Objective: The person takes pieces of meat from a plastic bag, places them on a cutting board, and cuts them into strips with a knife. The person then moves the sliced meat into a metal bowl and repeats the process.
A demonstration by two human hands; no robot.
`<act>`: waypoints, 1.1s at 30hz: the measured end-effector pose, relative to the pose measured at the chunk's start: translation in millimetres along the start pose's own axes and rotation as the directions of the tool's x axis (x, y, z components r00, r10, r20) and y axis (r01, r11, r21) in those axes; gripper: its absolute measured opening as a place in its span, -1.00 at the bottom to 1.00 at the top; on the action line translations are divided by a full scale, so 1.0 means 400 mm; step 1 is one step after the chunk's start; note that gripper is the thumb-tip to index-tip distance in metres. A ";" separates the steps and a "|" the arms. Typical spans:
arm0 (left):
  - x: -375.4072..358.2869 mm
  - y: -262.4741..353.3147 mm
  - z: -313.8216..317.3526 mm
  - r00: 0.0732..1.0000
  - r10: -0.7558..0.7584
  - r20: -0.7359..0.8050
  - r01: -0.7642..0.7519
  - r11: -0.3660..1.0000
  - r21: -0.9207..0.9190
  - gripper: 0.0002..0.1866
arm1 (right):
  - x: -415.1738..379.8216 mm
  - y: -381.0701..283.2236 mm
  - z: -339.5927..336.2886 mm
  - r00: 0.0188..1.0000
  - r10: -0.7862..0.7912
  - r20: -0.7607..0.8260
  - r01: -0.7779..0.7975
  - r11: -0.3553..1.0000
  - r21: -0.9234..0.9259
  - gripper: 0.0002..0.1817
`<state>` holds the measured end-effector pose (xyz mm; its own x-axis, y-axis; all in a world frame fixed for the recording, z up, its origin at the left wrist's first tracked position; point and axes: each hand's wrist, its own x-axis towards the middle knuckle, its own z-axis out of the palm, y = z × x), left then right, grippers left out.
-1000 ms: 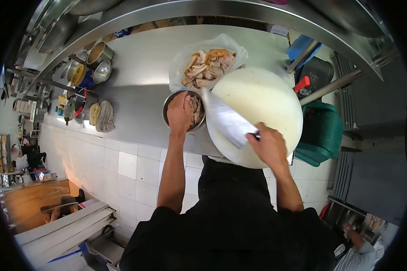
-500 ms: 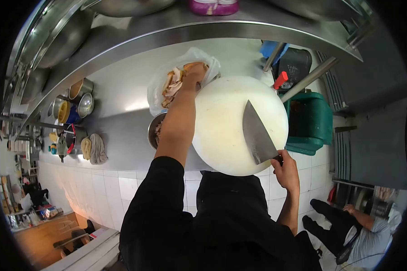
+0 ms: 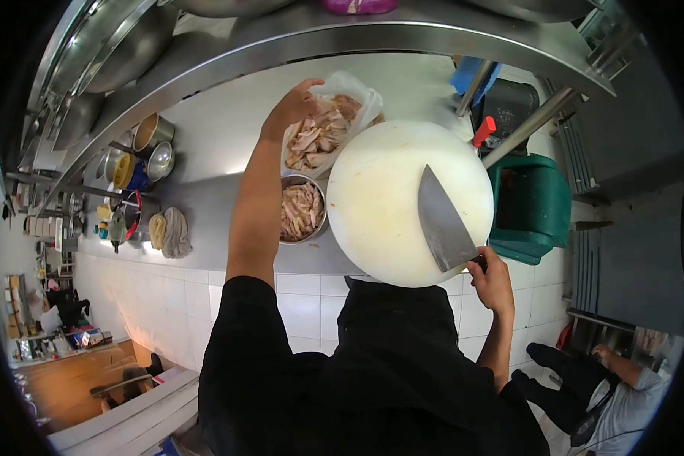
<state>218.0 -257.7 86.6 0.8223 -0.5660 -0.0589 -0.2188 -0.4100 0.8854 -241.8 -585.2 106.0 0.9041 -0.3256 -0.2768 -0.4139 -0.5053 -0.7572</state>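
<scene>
My left hand is at the upper left edge of a clear plastic bag, its fingers closed on the rim. Pieces of pale and browned meat lie inside the bag. My right hand is wrapped round the dark handle of a wide-bladed cleaver. The blade lies over the right part of a round white cutting board, its tip pointing away from me. Left of the board stands a metal bowl filled with cut strips of meat.
A steel shelf edge crosses above the counter. Right of the board are a red-handled tool and a green bin. Cloths and several pots stand at the left. A seated person is at the lower right.
My left hand has come out of the meat and moved left to the bag's edge. The bag's left side has shifted inward, uncovering the bowl of strips. My right hand keeps holding the cleaver.
</scene>
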 end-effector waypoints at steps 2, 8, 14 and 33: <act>-0.034 0.012 -0.034 0.999 -0.042 0.006 0.042 0.999 -0.030 -0.44 | 0.012 0.005 -0.004 1.000 -0.020 0.004 0.020 1.000 -0.007 -0.70; -0.117 0.103 -0.031 0.976 -0.121 0.182 0.160 0.962 -0.222 -0.67 | 0.029 0.006 -0.022 0.998 -0.022 0.061 0.021 1.000 0.017 -0.72; -0.162 0.191 0.126 0.955 0.014 0.298 0.086 0.944 -0.319 -0.56 | 0.051 0.003 -0.053 0.988 0.009 0.154 -0.025 0.995 0.101 -0.76; -0.503 0.184 0.488 0.948 0.312 0.058 -0.315 0.906 0.284 -0.58 | 0.100 -0.133 -0.049 0.976 -0.204 0.081 0.199 0.978 0.063 -0.81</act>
<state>-66.1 -313.6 73.4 0.6809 -0.7064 0.1933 -0.6065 -0.3958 0.6896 -185.6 -587.1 146.9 0.9751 -0.1497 -0.1637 -0.2179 -0.5084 -0.8331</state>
